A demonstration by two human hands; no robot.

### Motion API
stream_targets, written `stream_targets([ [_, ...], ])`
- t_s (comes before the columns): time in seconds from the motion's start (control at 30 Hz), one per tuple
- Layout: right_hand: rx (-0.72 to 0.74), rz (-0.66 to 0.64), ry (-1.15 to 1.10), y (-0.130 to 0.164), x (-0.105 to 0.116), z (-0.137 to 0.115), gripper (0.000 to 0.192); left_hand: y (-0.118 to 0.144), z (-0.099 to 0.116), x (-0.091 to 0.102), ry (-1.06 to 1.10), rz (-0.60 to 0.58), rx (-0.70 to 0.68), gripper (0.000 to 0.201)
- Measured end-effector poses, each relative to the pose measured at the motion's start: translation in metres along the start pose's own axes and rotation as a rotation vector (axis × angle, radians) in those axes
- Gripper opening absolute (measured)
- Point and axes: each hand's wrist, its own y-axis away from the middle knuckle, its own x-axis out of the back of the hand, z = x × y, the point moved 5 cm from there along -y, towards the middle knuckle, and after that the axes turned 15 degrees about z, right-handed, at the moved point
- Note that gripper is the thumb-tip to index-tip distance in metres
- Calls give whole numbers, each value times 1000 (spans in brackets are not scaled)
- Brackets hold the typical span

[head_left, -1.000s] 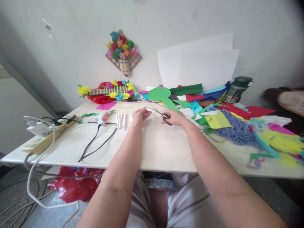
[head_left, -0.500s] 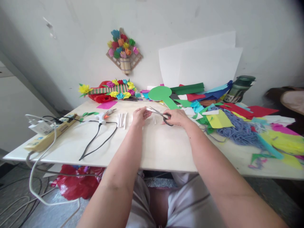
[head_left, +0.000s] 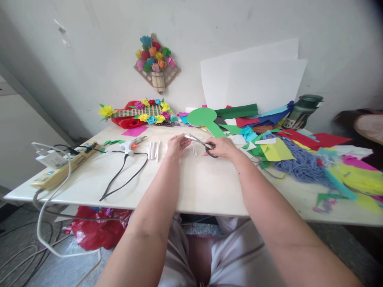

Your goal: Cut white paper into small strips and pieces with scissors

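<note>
My right hand (head_left: 220, 147) is closed on the black handles of a pair of scissors (head_left: 198, 140), whose blades point left. At the blade tips, my left hand (head_left: 177, 145) pinches a small white paper roll (head_left: 187, 136); most of it is hidden by the fingers and blades. Short white pieces (head_left: 195, 151) lie on the table below the scissors, between my hands. A row of several white paper rolls (head_left: 153, 151) lies to the left of my left hand. Behind the scissors rests a green paper disc with a strip handle (head_left: 202, 117).
A glue gun (head_left: 129, 147) with a black cord lies at left, near a power strip (head_left: 68, 167). Coloured paper (head_left: 278, 150), blue-grey yarn (head_left: 299, 163) and a dark bottle (head_left: 302, 113) crowd the right. A flower-covered craft (head_left: 137, 113) sits at the back.
Hardly anything differs. Both hands, the scissors and the white roll keep nearly the same place; the whole view has shifted very slightly.
</note>
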Motion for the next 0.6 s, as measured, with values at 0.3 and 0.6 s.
stream_targets([
  [0.3,-8,6,-12,0,-4,1,40,0,0,0,9,-5,-4,4],
  [0.6,-190,31,117,-2,-8,18,58,-6,6,11,94,155,-77,6],
])
